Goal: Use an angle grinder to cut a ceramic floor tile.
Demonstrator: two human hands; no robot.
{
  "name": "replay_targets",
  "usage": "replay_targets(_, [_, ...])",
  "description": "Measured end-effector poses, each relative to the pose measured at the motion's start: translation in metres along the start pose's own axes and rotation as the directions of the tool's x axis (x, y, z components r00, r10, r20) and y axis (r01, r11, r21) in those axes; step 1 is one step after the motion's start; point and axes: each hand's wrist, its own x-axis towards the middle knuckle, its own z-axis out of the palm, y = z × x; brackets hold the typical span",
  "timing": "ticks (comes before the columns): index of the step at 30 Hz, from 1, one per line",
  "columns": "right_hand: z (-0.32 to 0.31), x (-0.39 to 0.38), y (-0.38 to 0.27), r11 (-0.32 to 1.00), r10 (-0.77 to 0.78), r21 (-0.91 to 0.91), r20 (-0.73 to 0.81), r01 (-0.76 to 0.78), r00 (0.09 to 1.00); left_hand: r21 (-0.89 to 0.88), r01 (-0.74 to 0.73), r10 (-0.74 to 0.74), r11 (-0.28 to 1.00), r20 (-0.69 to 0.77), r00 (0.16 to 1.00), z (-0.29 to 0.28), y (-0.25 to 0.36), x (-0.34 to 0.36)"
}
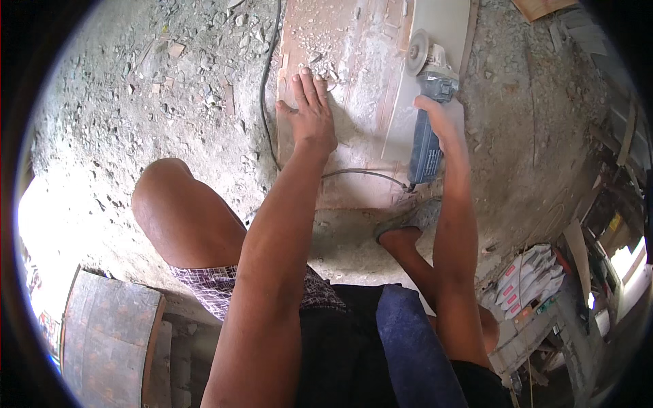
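Grinder [426, 146] up on the right side, and the right hand [447, 126] has it, fingers wrapped around the blue body, thumb laid across near the head! It lies lengthwise over a pale strip [442, 17], its round disc [417, 52] at the far end, standing by the strip's left edge; whether disc meets strip, I cannot tell from here. The strip sits on top of a reddish board [347, 194], and over on that board, well to the left of the tool, the left hand [313, 122]: palm down, fingers stretched forward, thumb out to the side, gripping nothing, just resting on the surface! Pale chips [326, 41] are scattered just beyond those fingertips. Out of the grinder's near end comes the cord [364, 171], curving left beneath the left wrist, then running up along the board's left edge. Gritty ground [197, 115] all around, a foot [400, 234] planted below the board, and down at right, a pile of white packs [527, 282]!
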Motion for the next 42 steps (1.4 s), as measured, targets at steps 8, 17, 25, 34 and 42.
replay_targets(8, [0.002,-0.006,-0.006,0.999,0.023,-0.035,0.057,-0.021,0.998,0.001,0.018,-0.018,1.0,-0.002,1.0,-0.002,-0.002,-0.003])
replay_targets(17, [-0.002,-0.019,-0.003,0.999,-0.024,-0.027,0.049,0.025,0.999,0.001,0.01,-0.01,1.0,0.021,1.0,-0.005,-0.002,-0.004])
replay_targets(25, [0.002,-0.017,0.001,1.0,-0.017,-0.015,0.046,0.018,0.999,-0.019,0.007,-0.007,1.0,0.006,1.0,-0.004,-0.002,-0.005])
replay_targets(34, [0.001,-0.024,0.002,0.998,0.022,-0.067,0.039,-0.02,0.999,-0.019,0.0,0.0,1.0,-0.007,1.0,0.001,-0.001,-0.004])
replay_targets(42, [-0.001,-0.015,0.009,0.999,-0.039,0.0,-0.008,0.039,0.999,0.026,0.008,-0.008,1.0,-0.006,1.0,0.001,-0.001,-0.003])
